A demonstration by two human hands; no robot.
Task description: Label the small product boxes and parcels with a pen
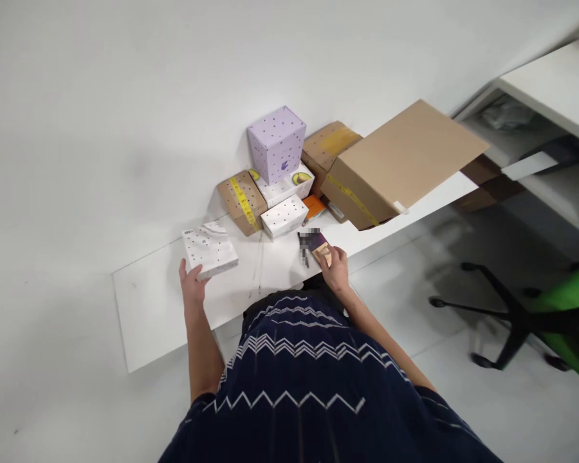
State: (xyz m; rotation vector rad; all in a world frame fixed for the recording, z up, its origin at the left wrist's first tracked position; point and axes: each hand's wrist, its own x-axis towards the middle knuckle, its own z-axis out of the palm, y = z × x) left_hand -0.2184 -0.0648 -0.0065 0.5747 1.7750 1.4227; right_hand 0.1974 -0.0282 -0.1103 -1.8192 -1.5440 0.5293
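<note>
My left hand [193, 284] grips the near left corner of a flat white box [211, 252] with small dark dots, thumb on top and fingers at its side. Whether that box is lifted or rests on the table is hard to tell. My right hand [336, 267] is closed on the near edge of a small flat dark purple and tan booklet-like item [320, 247], partly blurred out. Beyond it lie an orange box [313, 208] and a white dotted carton [284, 217]. My right fingertips partly cover the item.
Against the wall on the white table [149, 315] stand a lilac box [280, 145] on a white avocado-print box [289, 186], a brown taped box [241, 202], another brown box [332, 141] and a large cardboard box [405, 161]. A green chair [564, 308] and shelf [554, 83] are right.
</note>
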